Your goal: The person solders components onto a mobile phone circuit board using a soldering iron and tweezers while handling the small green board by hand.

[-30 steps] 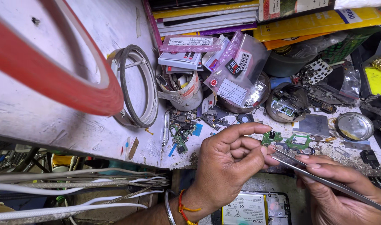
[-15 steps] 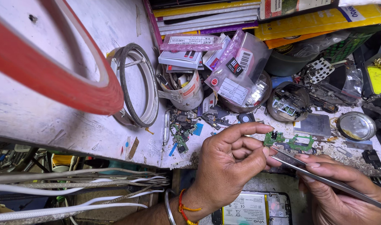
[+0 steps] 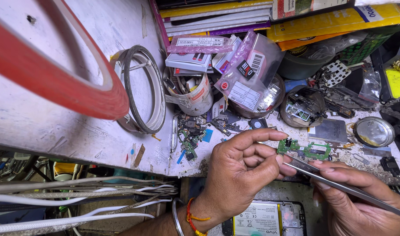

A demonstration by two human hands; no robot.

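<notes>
- Head view looks straight down on your cluttered white workbench (image 3: 69,126), scuffed and stained, its front edge running from 9 o'clock toward the centre; loose white cables (image 3: 77,205) sag below that edge at 8 o'clock.
- Your left hand (image 3: 241,175), near 6 o'clock, pinches a small green circuit board (image 3: 305,150) at its left end between thumb and forefinger, other fingers curled in; the board sits just right of centre, held over the bench edge.
- Your right hand (image 3: 357,201), at 4 o'clock, grips metal tweezers (image 3: 340,185) whose tip lies beside your left thumb, just under the board.
- A white cup (image 3: 193,94) at 12 o'clock, close to centre, holds small tools and bits you cannot make out clearly.
- A round metal bowl (image 3: 257,105) beside it is stuffed with clear and pink bagged parts.
- A second round tin (image 3: 302,107) at 1 o'clock holds board scraps; a shiny round lid (image 3: 374,131) lies at 3 o'clock.
- Stacked flat boxes (image 3: 217,13) line the 12 o'clock edge.
- A red tape ring (image 3: 51,74), blurred and very close to the camera, blocks the 10 o'clock corner.
- A grey ring (image 3: 141,89) lies at 11 o'clock.
- An opened phone (image 3: 265,218) at 6 o'clock is cut off by the frame and partly hidden by your wrist.
</notes>
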